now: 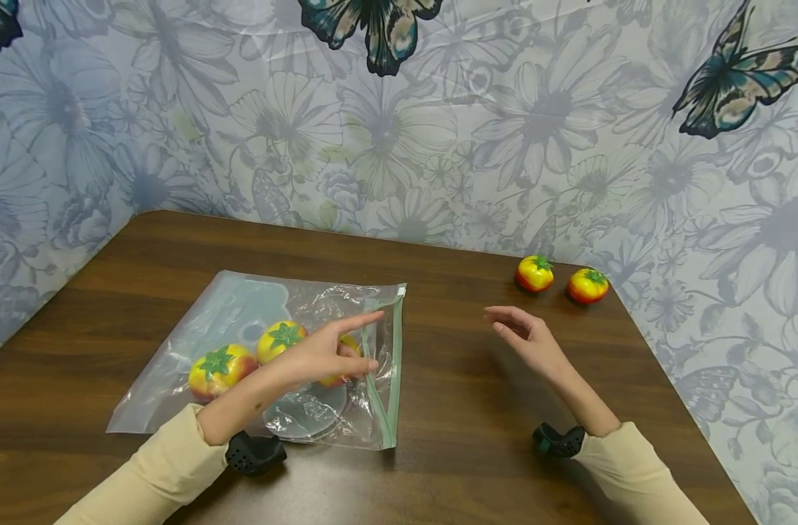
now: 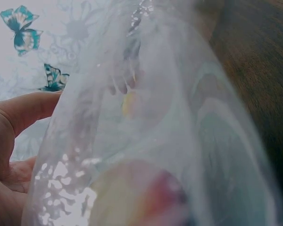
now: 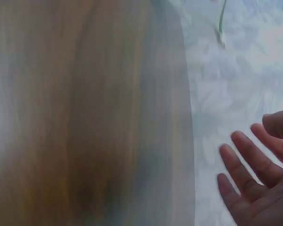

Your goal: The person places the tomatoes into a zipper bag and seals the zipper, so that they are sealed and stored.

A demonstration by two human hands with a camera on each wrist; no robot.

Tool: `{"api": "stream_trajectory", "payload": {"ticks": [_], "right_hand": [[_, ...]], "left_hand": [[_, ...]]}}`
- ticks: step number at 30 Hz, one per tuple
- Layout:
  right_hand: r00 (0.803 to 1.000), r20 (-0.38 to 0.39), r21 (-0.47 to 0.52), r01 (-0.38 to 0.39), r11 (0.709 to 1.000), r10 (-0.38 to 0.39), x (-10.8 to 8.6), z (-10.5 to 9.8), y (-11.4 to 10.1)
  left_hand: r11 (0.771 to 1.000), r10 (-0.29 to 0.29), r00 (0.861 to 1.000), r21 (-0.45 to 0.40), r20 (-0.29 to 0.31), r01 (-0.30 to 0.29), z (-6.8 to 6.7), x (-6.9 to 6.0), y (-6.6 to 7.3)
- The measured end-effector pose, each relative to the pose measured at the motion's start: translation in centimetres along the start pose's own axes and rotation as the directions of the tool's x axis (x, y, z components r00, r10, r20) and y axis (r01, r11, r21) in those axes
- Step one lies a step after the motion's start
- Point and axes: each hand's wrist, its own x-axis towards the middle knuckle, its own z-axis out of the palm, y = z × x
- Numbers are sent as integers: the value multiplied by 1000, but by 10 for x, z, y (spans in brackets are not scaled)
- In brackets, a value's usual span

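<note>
left grip (image 1: 320, 354) over clear bag (image 1: 165, 394), thumb + index straight & spread nr its green zip (image 1: 397, 364), part-hidden fruit (image 1: 351, 340) just below. right grip (image 1: 530, 341) relaxed, fingers loosely bent, empty, above counter (image 1: 465, 408) toward r edge. 2 bagged fruits (image 1: 222, 370) visible, bag on l half; 2 loose fruits (image 1: 534, 274) by far r corner.

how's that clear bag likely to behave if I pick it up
The clear bag will probably flop, as it looks thin and wrinkled. The round fruits inside may roll and shift its weight. Its glossy surface might feel slippery.
</note>
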Motion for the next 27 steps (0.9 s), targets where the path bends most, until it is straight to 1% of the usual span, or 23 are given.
{"api": "stream_trajectory", "payload": {"ticks": [2,4,7,10,12,15,16,18,20,22,26,27], "right_hand": [[998,-62,-26,2,1000,-4,2,-9,6],[992,-127,-46,5,999,-11,5,-17,12],[973,-231,-82,1,997,-20,10,-29,21],[942,-334,-133,-42,990,-5,15,-37,25],[917,-398,-151,-81,985,15,20,-42,30],[881,-471,-163,-125,979,34,27,-47,35],[869,-493,-165,-135,977,37,30,-49,40],[848,-528,-168,-148,974,38,35,-51,43],[835,-549,-177,-163,971,40,40,-52,45],[831,-554,-185,-176,967,45,44,-54,46],[837,-545,-190,-193,962,61,52,-55,50],[835,-547,-193,-196,961,61,54,-55,51]], "left_hand": [[1000,-1,1000,0,-2,1,1,-1,0],[1000,-3,1000,-1,-3,3,1,-1,-1],[1000,-5,1000,-5,-2,5,2,-2,-1],[1000,-9,1000,-4,-4,9,3,-3,0],[1000,-10,1000,1,-6,10,4,-3,0],[1000,-5,1000,8,-7,5,5,-3,1],[1000,-3,1000,11,-6,3,5,-3,1],[1000,2,1000,11,-3,-2,5,-3,1],[1000,4,1000,11,-2,-4,5,-3,1],[1000,4,1000,12,-1,-4,5,-3,1],[1000,-2,1000,11,-5,2,5,-3,1],[1000,-3,1000,11,-5,3,5,-3,1]]}}
